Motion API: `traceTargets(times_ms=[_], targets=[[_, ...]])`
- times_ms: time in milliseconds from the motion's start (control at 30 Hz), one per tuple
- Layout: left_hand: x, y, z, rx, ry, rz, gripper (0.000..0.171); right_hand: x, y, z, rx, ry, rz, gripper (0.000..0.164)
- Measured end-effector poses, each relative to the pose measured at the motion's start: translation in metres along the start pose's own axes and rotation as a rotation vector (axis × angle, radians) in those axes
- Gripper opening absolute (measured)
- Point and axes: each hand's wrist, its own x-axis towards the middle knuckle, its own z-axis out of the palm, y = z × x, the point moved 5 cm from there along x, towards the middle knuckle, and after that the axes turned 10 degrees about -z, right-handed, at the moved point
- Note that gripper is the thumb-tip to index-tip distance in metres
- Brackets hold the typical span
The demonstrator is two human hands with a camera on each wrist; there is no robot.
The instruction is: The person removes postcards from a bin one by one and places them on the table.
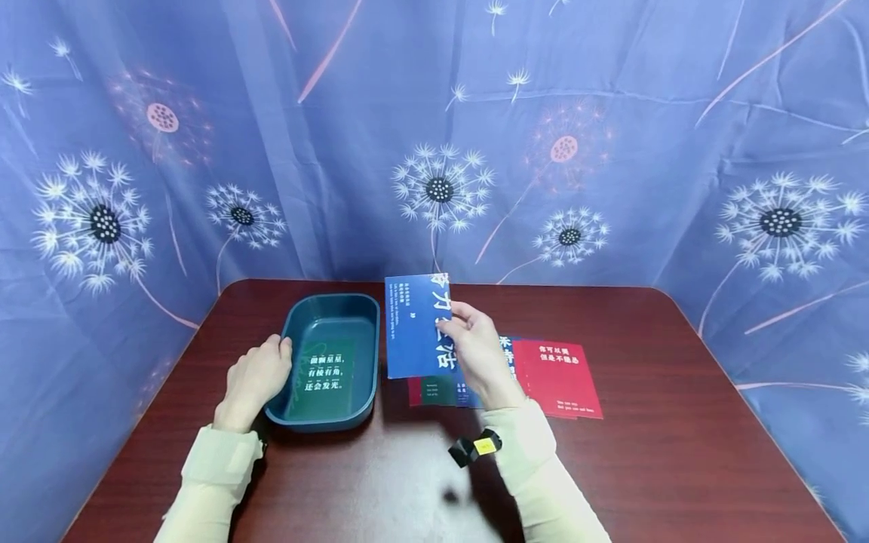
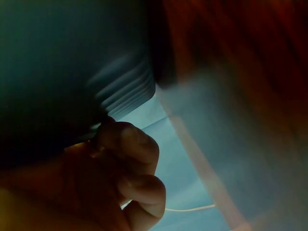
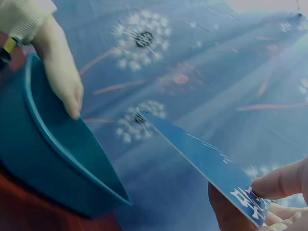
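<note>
I see a blue card (image 1: 416,328), white lettering on its face, pinched at its right edge by the right hand (image 1: 478,354) and raised just right of the bin (image 1: 322,424). The bin is deep teal, rounded at the corners, upright; the left hand (image 1: 254,377) grips its left rim. I make out a green card (image 1: 322,400) inside, white text facing up.

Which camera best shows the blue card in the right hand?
The head view: the blue card faces it almost squarely, so most printing shows. The right wrist view catches it steeply slanted, fingers over one end; the left wrist view misses it.
</note>
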Motion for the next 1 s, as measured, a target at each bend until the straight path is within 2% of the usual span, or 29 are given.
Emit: traceTargets(times_ms=[200, 467, 667, 833, 1000], targets=[[0.001, 0.002, -0.002, 0.006, 0.002, -0.005, 0.047, 0.007, -0.009, -0.039, -0.003, 0.081, -0.016, 0.029], [0.000, -0.001, 0.001, 0.007, -0.016, -0.008, 0.049, 0.004, -0.017, -0.096, -0.037, 0.208, -0.033, 0.020], [0.001, 0.000, 0.000, 0.009, -0.009, -0.003, 0.049, -0.002, -0.028, -0.136, -0.196, 0.311, -0.070, 0.026], [0.001, 0.000, 0.000, 0.010, -0.016, -0.010, 0.049, -0.009, -0.034, -0.170, -0.337, 0.385, -0.055, 0.037], [0.001, 0.000, 0.000, 0.011, -0.019, -0.012, 0.049, -0.016, -0.036, -0.203, -0.435, 0.437, -0.007, 0.042]])
